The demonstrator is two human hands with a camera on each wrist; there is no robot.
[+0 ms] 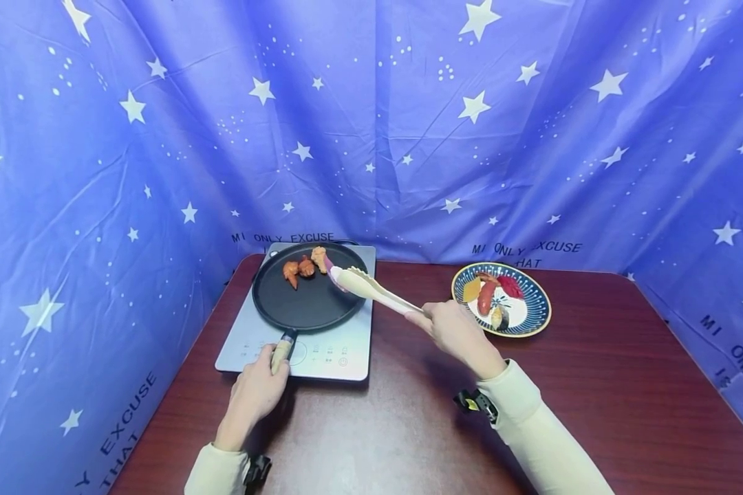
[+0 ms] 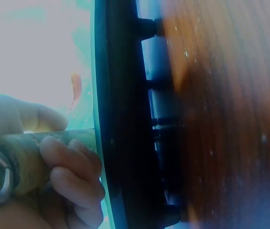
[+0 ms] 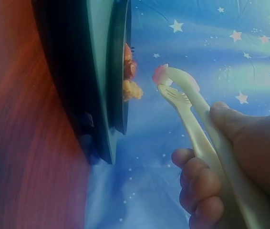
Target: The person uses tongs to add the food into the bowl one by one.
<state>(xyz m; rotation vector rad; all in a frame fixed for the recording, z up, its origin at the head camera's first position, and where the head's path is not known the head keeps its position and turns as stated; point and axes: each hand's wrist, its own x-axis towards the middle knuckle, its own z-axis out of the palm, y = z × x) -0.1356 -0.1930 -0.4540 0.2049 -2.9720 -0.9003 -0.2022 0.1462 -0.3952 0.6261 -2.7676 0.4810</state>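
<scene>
My left hand (image 1: 256, 388) grips the wooden handle (image 1: 281, 354) of a black round flat pan (image 1: 303, 302). In the left wrist view its fingers (image 2: 73, 179) curl round that handle, which ends in a metal ring (image 2: 4, 176). My right hand (image 1: 458, 333) holds cream tongs (image 1: 378, 292) out over the pan's right side. Between the tongs' tips is a small pink and white piece (image 3: 161, 75), its kind unclear. On the pan lie a reddish-brown chicken wing (image 1: 291, 273), another browned piece (image 1: 307, 267) and a paler fried piece (image 1: 319, 258).
The pan stands on a silver induction cooker (image 1: 340, 364) at the table's left. Right of it, a blue-patterned plate (image 1: 539, 313) bears several food pieces, among them a red sausage-like one (image 1: 486, 299). Blue star-printed cloth (image 1: 371, 137) hangs behind the brown table (image 1: 408, 426).
</scene>
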